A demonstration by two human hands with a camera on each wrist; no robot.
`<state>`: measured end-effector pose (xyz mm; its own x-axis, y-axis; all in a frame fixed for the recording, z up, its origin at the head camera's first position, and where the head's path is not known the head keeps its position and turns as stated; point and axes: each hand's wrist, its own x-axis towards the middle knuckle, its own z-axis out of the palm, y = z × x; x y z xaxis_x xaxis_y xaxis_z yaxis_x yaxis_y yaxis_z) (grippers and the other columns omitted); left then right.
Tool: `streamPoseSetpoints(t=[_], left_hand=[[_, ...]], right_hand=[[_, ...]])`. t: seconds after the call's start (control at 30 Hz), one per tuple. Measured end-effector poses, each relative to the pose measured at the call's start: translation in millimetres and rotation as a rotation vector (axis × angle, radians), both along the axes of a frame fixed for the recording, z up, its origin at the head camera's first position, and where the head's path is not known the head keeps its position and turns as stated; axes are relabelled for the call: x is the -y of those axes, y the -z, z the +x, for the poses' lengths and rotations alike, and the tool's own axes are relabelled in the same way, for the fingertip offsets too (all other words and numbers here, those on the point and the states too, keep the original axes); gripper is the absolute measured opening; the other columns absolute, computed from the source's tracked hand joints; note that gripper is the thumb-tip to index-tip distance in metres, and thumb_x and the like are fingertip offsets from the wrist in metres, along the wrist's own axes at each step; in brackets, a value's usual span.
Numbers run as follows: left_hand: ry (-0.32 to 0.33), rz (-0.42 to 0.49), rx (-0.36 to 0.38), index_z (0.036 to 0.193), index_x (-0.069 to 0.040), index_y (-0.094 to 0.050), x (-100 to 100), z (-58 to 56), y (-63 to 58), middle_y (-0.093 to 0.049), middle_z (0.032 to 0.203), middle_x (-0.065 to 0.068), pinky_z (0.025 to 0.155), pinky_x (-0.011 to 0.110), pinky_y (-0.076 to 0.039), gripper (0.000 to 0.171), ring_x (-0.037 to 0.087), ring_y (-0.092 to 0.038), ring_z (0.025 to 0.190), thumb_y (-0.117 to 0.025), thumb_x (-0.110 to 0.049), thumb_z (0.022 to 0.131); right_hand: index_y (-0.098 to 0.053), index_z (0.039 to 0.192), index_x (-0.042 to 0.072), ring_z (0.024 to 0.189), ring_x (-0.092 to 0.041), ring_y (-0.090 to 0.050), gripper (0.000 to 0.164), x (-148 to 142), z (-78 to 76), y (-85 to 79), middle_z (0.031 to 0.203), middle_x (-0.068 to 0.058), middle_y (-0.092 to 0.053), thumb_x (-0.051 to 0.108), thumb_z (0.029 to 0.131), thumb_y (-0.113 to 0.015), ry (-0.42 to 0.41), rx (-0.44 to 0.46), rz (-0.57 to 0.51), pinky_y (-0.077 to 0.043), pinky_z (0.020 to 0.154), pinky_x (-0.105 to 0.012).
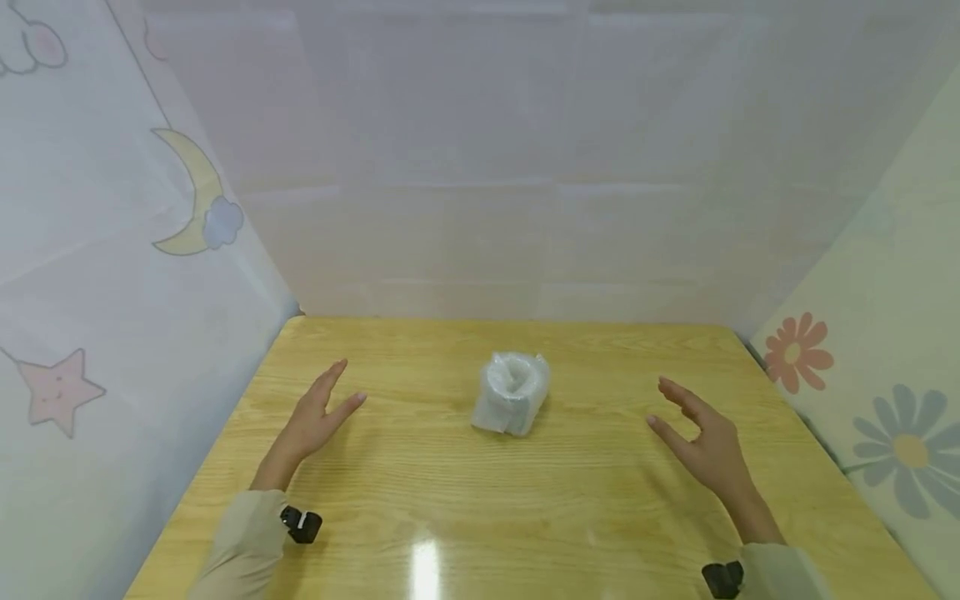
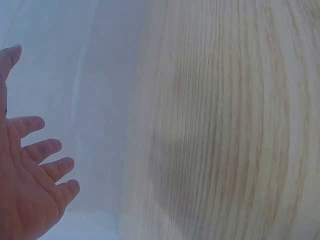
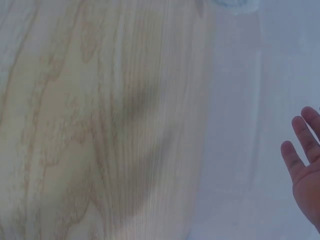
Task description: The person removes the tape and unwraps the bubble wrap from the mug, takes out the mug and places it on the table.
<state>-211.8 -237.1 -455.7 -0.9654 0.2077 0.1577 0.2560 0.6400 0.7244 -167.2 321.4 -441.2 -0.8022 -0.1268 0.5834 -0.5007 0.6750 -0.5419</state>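
Observation:
A bundle of clear bubble wrap [image 1: 513, 393], rolled with a hollow at its top, stands on the wooden table toward the back middle. What, if anything, lies inside the wrap cannot be made out. To its left, my left hand [image 1: 311, 423] hovers over the table with fingers extended and thumb apart, holding nothing. My right hand [image 1: 708, 446] is held up on the other side, its fingers loosely spread and free of any object. Neither hand touches the bundle. In the wrist views the left palm [image 2: 30, 195] and part of the right hand [image 3: 307, 175] show.
The light wooden table [image 1: 450, 500] runs back to a pale sheet wall [image 1: 487, 208]. Printed side sheets stand close along the left [image 1: 150, 333] and right [image 1: 885, 350] table edges. Black wrist cameras sit on both sleeves.

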Motion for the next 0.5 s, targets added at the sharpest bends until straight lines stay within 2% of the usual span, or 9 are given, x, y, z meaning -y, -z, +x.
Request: streamPoseSetpoints(t=[0.17,0.3,0.37,0.5], left_hand=[[-0.050,0.014,-0.043,0.153,-0.002,-0.022,-4,1.4,0.3,-0.020,0.154,0.025,0.103,0.068,-0.024,0.071,0.047,-0.019,0.138,-0.052,-0.040,0.100],[-0.066,0.048,-0.083,0.152,-0.003,-0.027,-8,1.7,0.4,-0.026,0.152,0.024,0.099,0.068,-0.030,0.067,0.047,-0.028,0.134,-0.054,-0.036,0.100],[-0.057,0.066,-0.110,0.151,-0.004,-0.030,-9,1.1,-0.4,-0.029,0.150,0.023,0.098,0.068,-0.032,0.064,0.046,-0.032,0.132,-0.055,-0.034,0.100],[-0.030,0.098,-0.161,0.149,-0.004,-0.034,-14,-0.6,-2.9,-0.034,0.146,0.023,0.098,0.066,-0.034,0.059,0.045,-0.036,0.129,-0.056,-0.029,0.100]], right_hand=[[-0.055,0.137,0.007,0.112,0.004,-0.053,0.058,7,3.1,-4.8,0.125,-0.021,-0.061,-0.005,0.083,-0.073,0.029,0.044,-0.108,-0.042,0.088,-0.008],[-0.055,0.133,-0.004,0.108,0.001,-0.057,0.052,18,9.5,-17.3,0.120,-0.026,-0.061,-0.010,0.084,-0.069,0.025,0.061,-0.178,-0.045,0.087,-0.011],[-0.055,0.131,-0.007,0.106,-0.002,-0.060,0.049,24,12.7,-23.2,0.117,-0.021,-0.063,-0.011,0.084,-0.068,0.016,0.064,-0.210,-0.047,0.086,-0.013],[-0.055,0.132,-0.005,0.105,-0.005,-0.061,0.048,18,8.3,-13.5,0.117,0.000,-0.065,-0.010,0.086,-0.067,-0.019,0.063,-0.256,-0.047,0.086,-0.013]])
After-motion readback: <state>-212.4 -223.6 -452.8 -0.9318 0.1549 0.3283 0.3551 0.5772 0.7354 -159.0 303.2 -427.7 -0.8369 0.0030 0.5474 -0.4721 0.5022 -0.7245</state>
